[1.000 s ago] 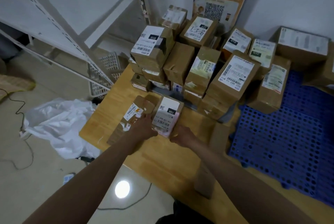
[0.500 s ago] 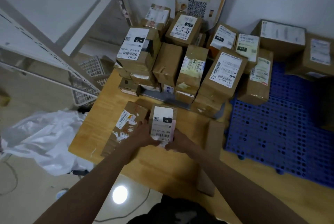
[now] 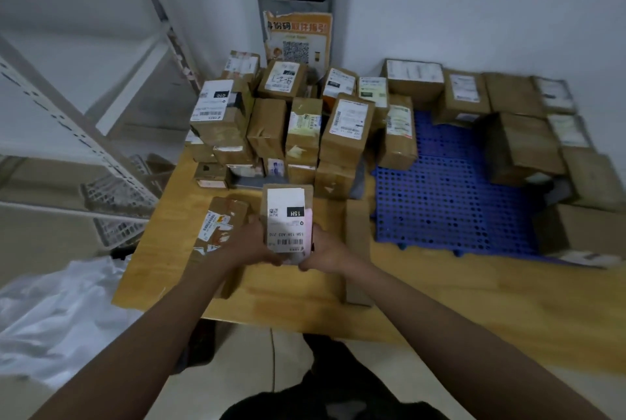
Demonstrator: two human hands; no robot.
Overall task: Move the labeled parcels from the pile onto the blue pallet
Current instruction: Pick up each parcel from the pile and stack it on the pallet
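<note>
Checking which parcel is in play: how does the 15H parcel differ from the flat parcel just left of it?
The 15H parcel is gripped by the left hand and right hand; the flat parcel lies untouched on the wooden table. The 15H label covers most of its face; the flat parcel's is small. Both are brown cardboard.

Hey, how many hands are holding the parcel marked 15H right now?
2. The left hand grips the 15H parcel along its left edge; the right hand grips its lower right corner. No other hand is in view.
</note>
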